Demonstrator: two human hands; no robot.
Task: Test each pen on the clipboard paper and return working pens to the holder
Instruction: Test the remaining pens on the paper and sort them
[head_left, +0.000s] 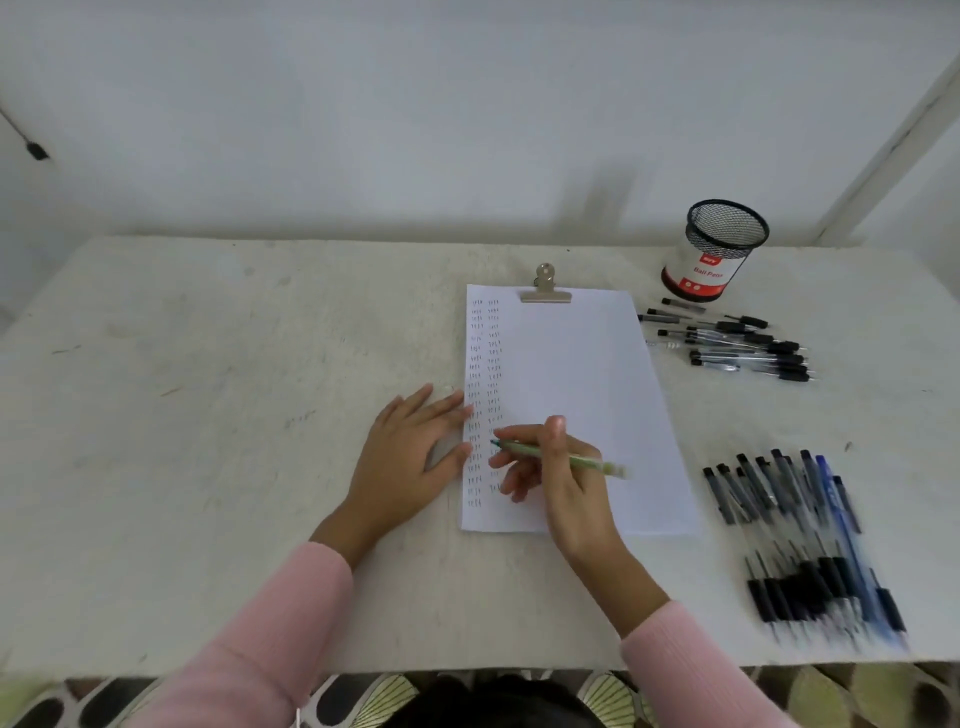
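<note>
A white sheet of clipboard paper lies mid-table under a metal clip, with two columns of small test marks down its left side. My right hand grips a green pen, its tip on the paper by the second column. My left hand rests flat on the table, fingertips touching the paper's left edge. The black mesh pen holder stands at the back right and looks empty. Several dark pens lie just in front of it. A second pile of several pens lies at the near right.
The white table ends at a near edge low in the frame, with patterned fabric below it. A wall stands right behind the table, and a white frame post rises at the back right corner.
</note>
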